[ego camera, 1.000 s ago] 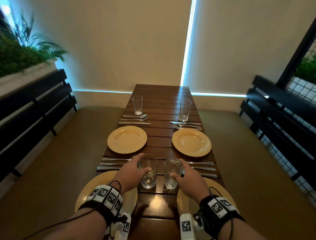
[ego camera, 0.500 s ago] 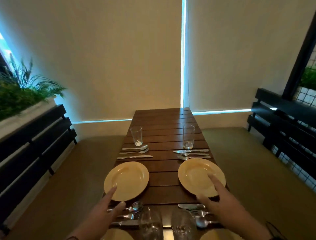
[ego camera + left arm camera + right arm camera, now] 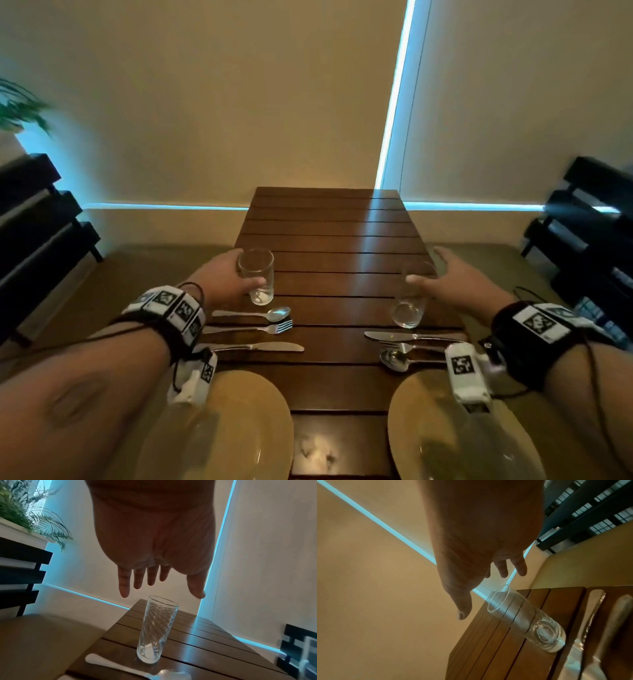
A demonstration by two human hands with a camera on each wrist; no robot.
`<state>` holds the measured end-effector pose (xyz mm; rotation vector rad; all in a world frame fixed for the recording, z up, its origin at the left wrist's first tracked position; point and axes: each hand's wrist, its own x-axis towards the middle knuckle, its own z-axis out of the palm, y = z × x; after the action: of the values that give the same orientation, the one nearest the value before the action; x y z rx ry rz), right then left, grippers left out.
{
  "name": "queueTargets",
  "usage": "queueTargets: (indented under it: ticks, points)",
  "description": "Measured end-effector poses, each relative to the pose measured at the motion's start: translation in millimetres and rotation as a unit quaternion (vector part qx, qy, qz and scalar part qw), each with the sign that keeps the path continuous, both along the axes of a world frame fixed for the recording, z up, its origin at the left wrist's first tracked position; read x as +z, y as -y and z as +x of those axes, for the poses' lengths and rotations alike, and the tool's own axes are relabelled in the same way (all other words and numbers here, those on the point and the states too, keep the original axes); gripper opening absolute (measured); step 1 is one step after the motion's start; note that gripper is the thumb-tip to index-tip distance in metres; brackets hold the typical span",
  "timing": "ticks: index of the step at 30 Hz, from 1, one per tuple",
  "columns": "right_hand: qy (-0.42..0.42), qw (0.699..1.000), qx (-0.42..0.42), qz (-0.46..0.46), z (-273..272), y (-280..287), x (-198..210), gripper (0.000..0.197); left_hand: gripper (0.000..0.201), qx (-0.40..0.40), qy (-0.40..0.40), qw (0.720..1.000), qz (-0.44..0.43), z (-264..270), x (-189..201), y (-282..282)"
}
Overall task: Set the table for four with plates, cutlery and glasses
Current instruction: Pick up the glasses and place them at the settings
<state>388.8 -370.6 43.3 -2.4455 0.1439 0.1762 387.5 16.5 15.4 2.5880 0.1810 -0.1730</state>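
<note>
Two clear glasses stand upright at the far settings of the brown slatted table (image 3: 329,240). My left hand (image 3: 233,270) reaches the left glass (image 3: 257,291), thumb in front of it. In the left wrist view the left hand (image 3: 161,588) is spread open, its fingers straight just above the left glass (image 3: 157,628). My right hand (image 3: 428,270) is open beside the right glass (image 3: 409,305). In the right wrist view the right hand (image 3: 486,592) hovers over the rim of the right glass (image 3: 522,619), holding nothing. Two yellow plates (image 3: 239,428) (image 3: 442,442) lie under my forearms.
A spoon (image 3: 253,313), fork (image 3: 253,329) and knife (image 3: 260,347) lie behind the left plate. A knife (image 3: 404,336), fork (image 3: 411,346) and spoon (image 3: 397,359) lie behind the right one. Black slatted benches (image 3: 41,222) (image 3: 589,222) flank the table. A plant (image 3: 17,106) stands at the far left.
Both hands let go of the two near glasses and reached forward over the far plates to the two far glasses. My view moved forward with them.
</note>
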Motion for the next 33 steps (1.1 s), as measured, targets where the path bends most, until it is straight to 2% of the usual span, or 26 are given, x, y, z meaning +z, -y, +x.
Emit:
queueTargets:
  ticks: [3, 5, 8, 13, 18, 21, 25, 28, 30, 33]
  points:
    - [-0.013, 0.999, 0.005, -0.03, 46, -6, -24, 0.109, 0.096, 0.01, -0.023, 0.999, 0.031, 49, -23, -6]
    - [-0.024, 0.998, 0.003, -0.055, 66, -10, -36, 0.112, 0.106, 0.016, -0.038, 0.998, 0.047, 69, -36, -9]
    - [-0.037, 0.989, 0.008, -0.141, 85, -15, -49, 0.103, 0.101, 0.019, -0.035, 0.998, 0.055, 88, -50, -13]
    - [-0.05, 0.972, 0.029, -0.23, 101, -13, -56, 0.067, 0.096, 0.024, -0.035, 0.996, 0.075, 102, -52, -16]
    - [-0.044, 0.969, 0.006, -0.244, 100, -12, -65, 0.063, 0.092, 0.028, -0.028, 0.996, 0.082, 103, -51, -13]
    - [-0.029, 0.98, -0.002, -0.195, 80, -19, -51, 0.062, 0.09, 0.034, -0.001, 0.998, 0.044, 78, -44, -8]
    - [0.032, 0.987, 0.041, -0.15, 38, -22, -18, 0.067, 0.081, 0.005, 0.087, 0.996, -0.001, 21, -22, 3]
    - [0.071, 0.989, 0.083, -0.096, -11, -21, 14, 0.058, 0.079, -0.03, 0.13, 0.989, -0.061, -34, 1, 13]
    - [0.093, 0.984, 0.121, -0.087, -50, -21, 31, 0.062, 0.082, -0.062, 0.13, 0.988, -0.058, -75, 17, 22]
    - [0.09, 0.976, 0.19, -0.061, -113, -25, 36, 0.07, 0.084, -0.121, 0.086, 0.987, -0.058, -137, 33, 41]
